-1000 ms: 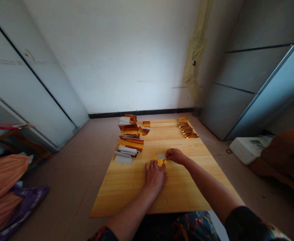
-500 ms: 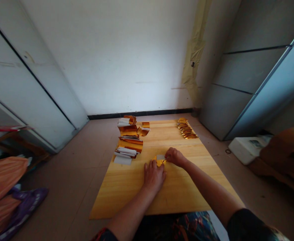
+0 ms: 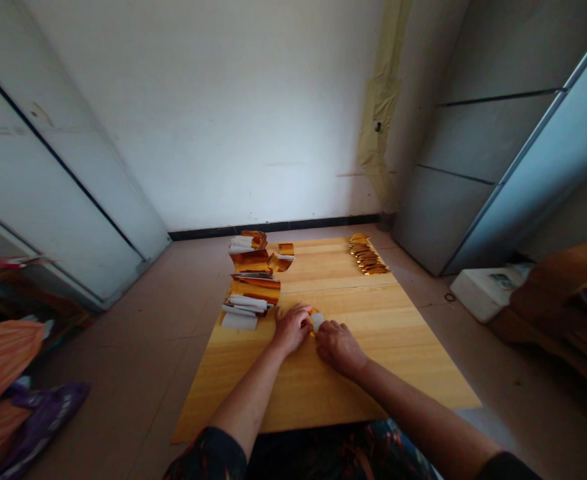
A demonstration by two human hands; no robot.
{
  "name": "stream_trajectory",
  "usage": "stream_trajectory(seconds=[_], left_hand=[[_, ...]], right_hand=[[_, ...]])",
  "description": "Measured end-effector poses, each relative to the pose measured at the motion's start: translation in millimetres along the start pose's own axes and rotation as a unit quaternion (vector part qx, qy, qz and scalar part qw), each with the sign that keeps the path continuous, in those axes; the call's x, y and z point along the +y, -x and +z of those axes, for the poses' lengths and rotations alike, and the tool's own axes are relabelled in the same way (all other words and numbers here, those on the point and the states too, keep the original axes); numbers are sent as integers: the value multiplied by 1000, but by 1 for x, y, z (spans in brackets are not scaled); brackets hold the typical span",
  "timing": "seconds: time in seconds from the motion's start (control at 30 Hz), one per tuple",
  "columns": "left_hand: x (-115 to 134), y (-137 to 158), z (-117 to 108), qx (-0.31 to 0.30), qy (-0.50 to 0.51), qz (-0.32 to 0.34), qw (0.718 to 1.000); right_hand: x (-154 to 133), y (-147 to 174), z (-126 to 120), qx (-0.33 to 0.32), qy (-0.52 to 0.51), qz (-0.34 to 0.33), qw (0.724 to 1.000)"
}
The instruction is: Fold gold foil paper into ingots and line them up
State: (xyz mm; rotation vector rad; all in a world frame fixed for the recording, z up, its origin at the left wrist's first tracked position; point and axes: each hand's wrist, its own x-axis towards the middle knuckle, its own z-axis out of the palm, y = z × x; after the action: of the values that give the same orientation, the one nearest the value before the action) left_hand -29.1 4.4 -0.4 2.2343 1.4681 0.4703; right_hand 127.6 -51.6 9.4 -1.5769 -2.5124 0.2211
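Note:
A small sheet of gold foil paper [image 3: 317, 321], pale grey on its other face, lies partly folded on the wooden table. My left hand [image 3: 292, 328] has its fingers curled onto the sheet's left edge. From the right, my right hand [image 3: 341, 345] is closed over the near right edge of the same sheet. Fingers cover much of the paper, so its exact folds are hidden. Loose stacks of gold and white paper sheets [image 3: 256, 289] lie along the table's left side. At the far right corner sits a row of folded gold paper pieces [image 3: 367, 257].
The wooden table [image 3: 373, 387] stands before a white wall [image 3: 253, 133]. A grey cabinet [image 3: 473, 147] rises at the right, near a white box [image 3: 481, 290]. Orange and purple bags [image 3: 38, 420] lie on the floor at the left.
My right hand has come nearer and lower on the sheet. My left hand has shifted from its near edge to its left side. The view has tilted slightly.

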Motion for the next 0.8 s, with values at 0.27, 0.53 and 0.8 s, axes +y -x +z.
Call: stream_trajectory(seconds=[0.27, 0.53, 0.8], left_hand=[[-8, -1, -2, -46, 14, 19, 999], [-8, 1, -3, -53, -15, 51, 997], [-9, 1, -7, -78, -10, 50, 996]], right_hand=[[46, -3, 4, 40, -94, -71, 992], [46, -13, 17, 68, -96, -84, 989], [46, -24, 14, 50, -181, -151, 970]])
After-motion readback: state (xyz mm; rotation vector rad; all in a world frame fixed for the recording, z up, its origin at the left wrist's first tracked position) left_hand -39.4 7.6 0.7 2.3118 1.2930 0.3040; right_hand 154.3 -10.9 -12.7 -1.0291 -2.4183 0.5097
